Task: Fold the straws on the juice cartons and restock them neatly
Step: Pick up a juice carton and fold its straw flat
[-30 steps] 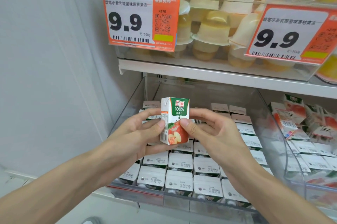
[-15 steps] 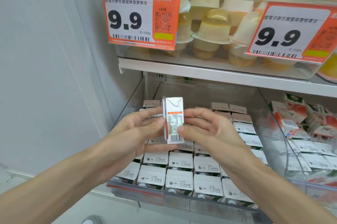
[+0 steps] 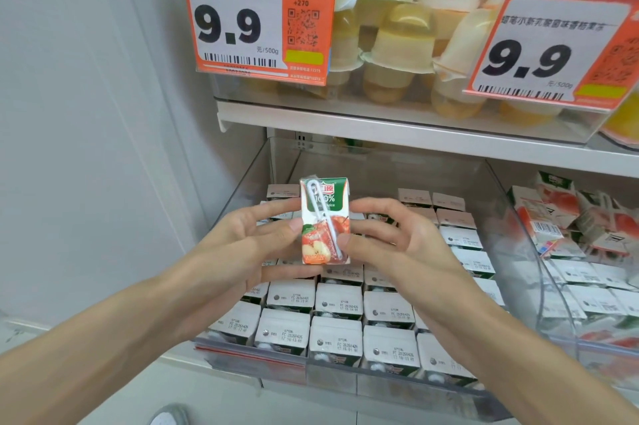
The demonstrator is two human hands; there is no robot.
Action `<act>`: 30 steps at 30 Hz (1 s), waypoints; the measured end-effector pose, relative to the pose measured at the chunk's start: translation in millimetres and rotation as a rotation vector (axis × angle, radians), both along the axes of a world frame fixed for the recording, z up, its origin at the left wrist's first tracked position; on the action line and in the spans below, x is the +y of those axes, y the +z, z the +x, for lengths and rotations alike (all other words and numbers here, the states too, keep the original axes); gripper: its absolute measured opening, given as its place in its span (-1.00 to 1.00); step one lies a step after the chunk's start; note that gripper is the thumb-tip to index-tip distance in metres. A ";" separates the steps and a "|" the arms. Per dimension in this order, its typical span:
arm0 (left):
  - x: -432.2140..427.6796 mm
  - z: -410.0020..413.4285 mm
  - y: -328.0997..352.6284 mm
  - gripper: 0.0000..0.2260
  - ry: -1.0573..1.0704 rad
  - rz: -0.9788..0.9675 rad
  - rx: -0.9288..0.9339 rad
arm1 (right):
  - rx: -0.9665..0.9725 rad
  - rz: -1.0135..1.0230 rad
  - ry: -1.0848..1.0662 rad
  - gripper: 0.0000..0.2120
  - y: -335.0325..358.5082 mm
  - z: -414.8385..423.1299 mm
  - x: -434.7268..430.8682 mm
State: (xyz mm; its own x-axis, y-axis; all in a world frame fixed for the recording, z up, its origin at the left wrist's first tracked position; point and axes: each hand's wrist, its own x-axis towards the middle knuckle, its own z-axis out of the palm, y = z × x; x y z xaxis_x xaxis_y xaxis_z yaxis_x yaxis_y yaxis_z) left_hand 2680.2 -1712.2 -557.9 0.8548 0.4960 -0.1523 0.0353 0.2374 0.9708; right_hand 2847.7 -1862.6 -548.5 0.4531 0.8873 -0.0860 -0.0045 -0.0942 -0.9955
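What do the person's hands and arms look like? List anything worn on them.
The left hand and right hand are bare: no gloves or rings in view, nails short and unpainted. The left forearm and right forearm are bare to the frame's edge, with no sleeve, watch or bracelet.

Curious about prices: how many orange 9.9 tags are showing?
2: the left price tag hangs on the upper shelf; the right price tag beside it, partly cut off. More may be hidden.
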 end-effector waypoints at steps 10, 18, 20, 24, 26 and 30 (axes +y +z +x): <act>-8.4 2.4 -3.1 -0.62 0.003 -0.033 -0.025 | -0.236 -0.015 -0.003 -0.54 -9.5 -7.9 0.2; -6.2 5.9 -3.5 -0.59 -0.044 -0.075 -0.037 | -0.169 0.014 -0.045 -0.48 -10.5 -2.7 3.4; -4.9 6.5 -4.7 -0.51 0.024 -0.044 -0.024 | -0.041 0.045 -0.019 -0.48 -9.3 -0.2 1.9; -7.3 6.2 -5.4 -0.49 0.101 0.086 0.041 | -0.101 0.049 0.076 -0.59 -9.4 -5.6 1.2; -10.7 6.0 -4.5 -0.60 0.069 0.104 0.029 | -0.177 0.042 0.080 -0.59 -8.7 -7.1 1.3; -12.8 5.6 -1.8 -0.65 0.074 0.083 0.000 | -0.164 0.068 0.066 -0.54 -6.7 -0.9 0.3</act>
State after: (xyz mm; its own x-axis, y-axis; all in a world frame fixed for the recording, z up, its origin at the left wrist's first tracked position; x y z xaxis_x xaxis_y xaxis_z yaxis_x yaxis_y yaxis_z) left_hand 2685.8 -1725.0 -559.7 0.8154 0.5686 -0.1084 0.0209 0.1581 0.9872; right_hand 2846.8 -1862.3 -555.2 0.3968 0.9168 0.0456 0.1625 -0.0213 -0.9865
